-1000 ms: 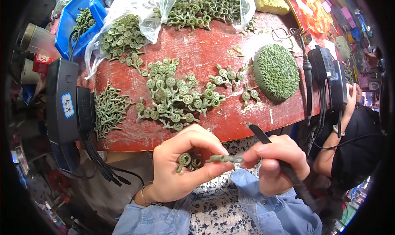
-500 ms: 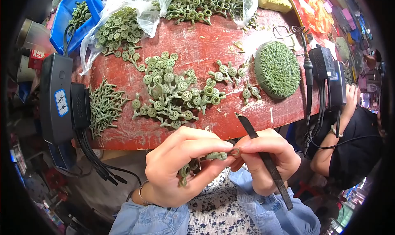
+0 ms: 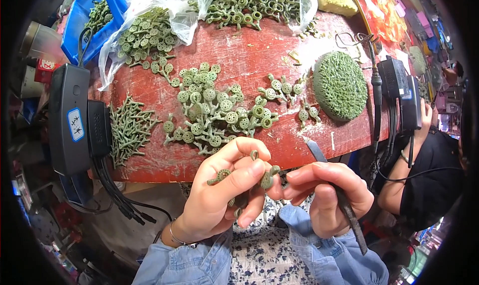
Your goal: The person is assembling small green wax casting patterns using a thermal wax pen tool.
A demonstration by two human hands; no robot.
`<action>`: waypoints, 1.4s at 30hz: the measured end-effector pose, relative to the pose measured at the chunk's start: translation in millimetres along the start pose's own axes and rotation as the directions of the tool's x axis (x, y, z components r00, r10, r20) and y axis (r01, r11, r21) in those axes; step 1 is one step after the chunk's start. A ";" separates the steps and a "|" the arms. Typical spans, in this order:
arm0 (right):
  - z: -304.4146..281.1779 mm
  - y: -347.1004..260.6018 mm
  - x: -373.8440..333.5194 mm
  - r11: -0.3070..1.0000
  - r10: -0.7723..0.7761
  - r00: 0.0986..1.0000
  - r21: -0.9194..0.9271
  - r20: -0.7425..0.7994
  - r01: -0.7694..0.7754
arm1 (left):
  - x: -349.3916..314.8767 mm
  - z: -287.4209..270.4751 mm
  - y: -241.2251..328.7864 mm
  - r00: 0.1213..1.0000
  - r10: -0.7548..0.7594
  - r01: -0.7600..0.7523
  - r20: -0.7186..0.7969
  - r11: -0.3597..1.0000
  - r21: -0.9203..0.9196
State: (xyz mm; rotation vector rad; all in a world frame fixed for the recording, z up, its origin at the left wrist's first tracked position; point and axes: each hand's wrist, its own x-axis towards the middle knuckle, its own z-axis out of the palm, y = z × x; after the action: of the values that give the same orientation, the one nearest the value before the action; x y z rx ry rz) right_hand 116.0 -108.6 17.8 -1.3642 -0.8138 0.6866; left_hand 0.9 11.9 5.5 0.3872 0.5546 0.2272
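My left hand, just off the table's near edge, is closed around several small green wax-like pieces with rings and stems. One sticks out at its fingertips, others show between the fingers and palm. Beside it, my right hand keeps a dark flat-bladed knife slanting through its grip, the pale tip pointing up at the table. Its fingertips stay close to the left hand's pieces. On the red table lies a loose heap of green pieces with round perforated heads. Two smaller clusters are to its right.
A round textured green block sits at the right. Thin green sticks are piled at the left, by black devices with cables. Clear plastic bags, more pieces and a blue bin occupy the back. Another person's arm is at far right.
My hands have drawn apart. The left has turned, showing the pieces between its fingers; the right has moved slightly right with the knife, its fingers loosened and straighter.
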 end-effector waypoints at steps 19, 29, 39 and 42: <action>7.0 41.1 40.7 0.651 -0.293 0.952 -0.709 0.092 0.270 | 4.4 -17.7 -0.1 0.976 0.193 -0.180 0.099 0.976 -0.125; 6.0 48.8 45.0 0.571 -0.301 0.945 -0.771 0.124 0.283 | 7.8 -8.9 -3.8 0.944 0.329 -0.324 -0.031 0.940 0.104; 3.1 41.5 46.7 0.561 -0.246 0.955 -0.779 0.165 0.279 | 12.4 -4.5 -6.5 0.861 0.507 -0.413 -0.039 0.742 0.528; -2.0 37.0 45.9 0.680 -0.214 0.965 -0.686 0.154 0.260 | 19.4 -10.3 -3.6 0.701 0.655 -0.548 0.284 0.239 0.801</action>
State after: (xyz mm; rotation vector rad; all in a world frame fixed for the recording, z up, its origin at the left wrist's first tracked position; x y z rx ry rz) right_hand 144.8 -68.5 -14.4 -1.8760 -1.3686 0.1915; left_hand 11.6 17.7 -13.1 1.6307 0.5735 0.7586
